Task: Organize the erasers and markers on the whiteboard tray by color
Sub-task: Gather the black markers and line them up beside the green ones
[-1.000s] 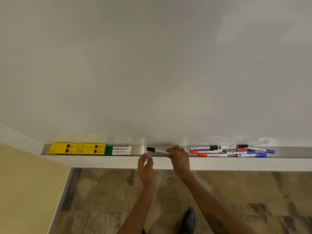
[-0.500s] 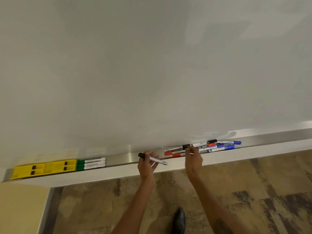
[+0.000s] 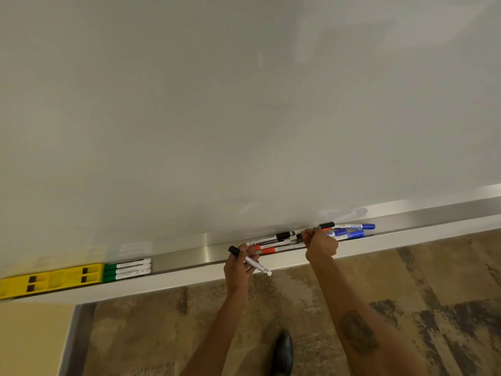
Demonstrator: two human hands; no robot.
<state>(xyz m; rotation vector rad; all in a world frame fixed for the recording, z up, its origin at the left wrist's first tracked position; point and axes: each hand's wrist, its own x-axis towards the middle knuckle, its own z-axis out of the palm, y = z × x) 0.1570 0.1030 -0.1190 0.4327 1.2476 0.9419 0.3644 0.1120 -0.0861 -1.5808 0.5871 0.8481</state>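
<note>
Markers: your left hand (image 3: 240, 264) grips a black-capped marker (image 3: 250, 261); right hand (image 3: 321, 244) pinches another black marker (image 3: 287, 235) on the tray (image 3: 189, 257); labels unreadable.

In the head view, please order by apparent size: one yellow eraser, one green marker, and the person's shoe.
1. Yellow eraser, largest.
2 and 3. Green marker and shoe look about alike, and the shoe is farther away on the floor, so I would not rank them.
</note>
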